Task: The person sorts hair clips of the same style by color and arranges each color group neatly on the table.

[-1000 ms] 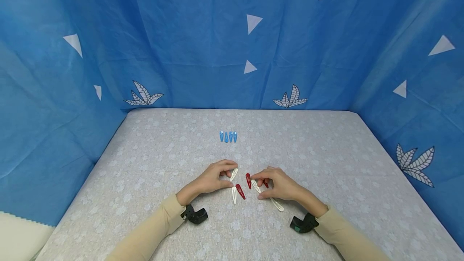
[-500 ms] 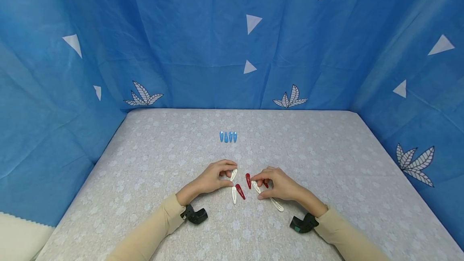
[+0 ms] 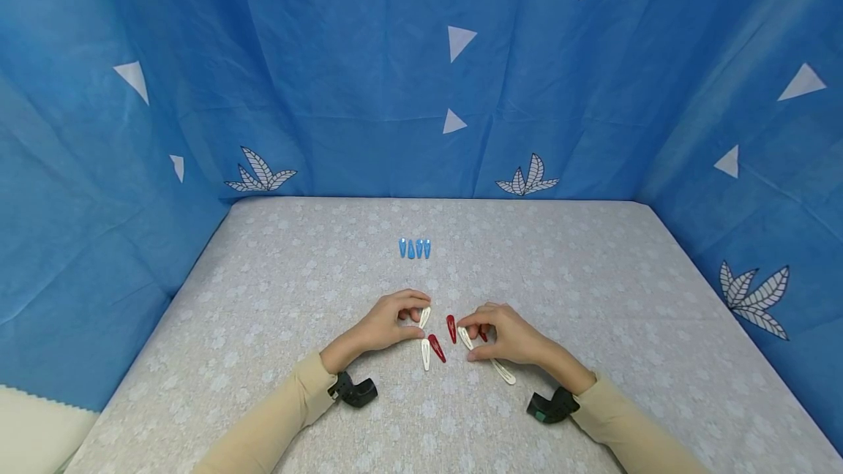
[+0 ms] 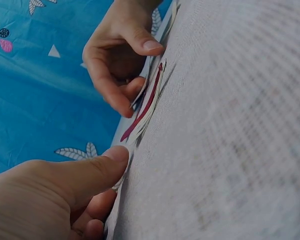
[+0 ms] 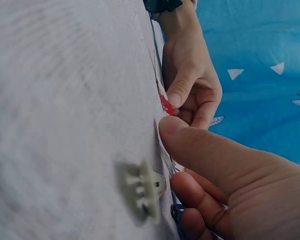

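Note:
My left hand (image 3: 388,322) pinches a white snap hair clip (image 3: 424,317) between thumb and forefinger. Just below it lie another white clip (image 3: 425,355) and a red hair clip (image 3: 437,347). Across from it, my right hand (image 3: 510,335) holds a white clip (image 3: 466,339) by thumb and forefinger, low over the table. A second red clip (image 3: 451,328) lies left of those fingertips, and a third red clip (image 3: 484,335) is partly hidden behind them. Under the right hand a white clip (image 3: 503,371) shows; in the right wrist view this clip (image 5: 149,192) appears close and blurred.
Several blue hair clips (image 3: 411,249) lie in a row farther back on the patterned tablecloth (image 3: 560,262). A blue curtain (image 3: 369,79) stands behind the table and along both sides. Each wrist wears a black camera, such as the left wrist camera (image 3: 356,391).
The white clips at both hands' fingertips have shifted very slightly, and the right fingertips have moved a touch. The arms and the lying clips have stayed in place.

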Demonstrator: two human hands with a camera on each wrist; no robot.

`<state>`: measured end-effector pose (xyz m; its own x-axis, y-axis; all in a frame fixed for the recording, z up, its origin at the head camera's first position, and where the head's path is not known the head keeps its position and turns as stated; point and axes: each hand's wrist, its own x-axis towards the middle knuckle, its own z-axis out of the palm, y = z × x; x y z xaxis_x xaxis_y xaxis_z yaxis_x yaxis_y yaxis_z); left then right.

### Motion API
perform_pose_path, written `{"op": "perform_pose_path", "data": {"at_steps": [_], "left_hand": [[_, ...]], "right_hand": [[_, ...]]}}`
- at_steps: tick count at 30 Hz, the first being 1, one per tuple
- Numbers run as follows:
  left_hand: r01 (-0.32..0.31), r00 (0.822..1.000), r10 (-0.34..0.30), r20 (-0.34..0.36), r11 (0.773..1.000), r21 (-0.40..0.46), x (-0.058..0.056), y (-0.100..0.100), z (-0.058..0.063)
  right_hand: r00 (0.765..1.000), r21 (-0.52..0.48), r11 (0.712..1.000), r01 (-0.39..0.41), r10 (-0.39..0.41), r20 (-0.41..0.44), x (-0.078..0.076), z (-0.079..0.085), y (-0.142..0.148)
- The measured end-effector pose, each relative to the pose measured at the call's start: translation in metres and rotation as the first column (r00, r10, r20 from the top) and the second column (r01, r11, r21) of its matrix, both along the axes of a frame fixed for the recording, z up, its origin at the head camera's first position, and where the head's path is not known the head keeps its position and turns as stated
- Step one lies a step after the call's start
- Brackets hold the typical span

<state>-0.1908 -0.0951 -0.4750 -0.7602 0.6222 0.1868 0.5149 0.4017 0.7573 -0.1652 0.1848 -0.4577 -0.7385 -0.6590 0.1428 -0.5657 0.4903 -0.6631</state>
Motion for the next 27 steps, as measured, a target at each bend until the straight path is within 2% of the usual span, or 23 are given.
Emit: {"op": "perform_pose_path", "data": {"at_steps": [9, 19, 22, 27], "left_hand": [[-0.038, 0.999, 0.036, 0.038, 0.998, 0.044, 0.002, 0.000, 0.002], [-0.075, 0.986, 0.058, 0.156, 0.991, 0.108, -0.001, -0.006, 0.014], [-0.090, 0.988, 0.075, 0.138, 0.990, 0.105, -0.006, -0.011, 0.019], [-0.158, 0.983, 0.148, 0.105, 0.982, 0.100, -0.019, -0.018, 0.026]], "right_hand": [[0.999, -0.047, 0.999, -0.005, 0.003, -0.042, -0.001, 0.006, 0.000], [0.997, -0.055, 0.997, 0.053, -0.056, -0.052, -0.016, 0.019, -0.007], [0.995, -0.042, 0.996, 0.075, -0.077, -0.059, -0.025, 0.024, -0.014], [0.991, -0.010, 0.992, 0.123, -0.123, -0.051, -0.043, 0.034, -0.030]]}}
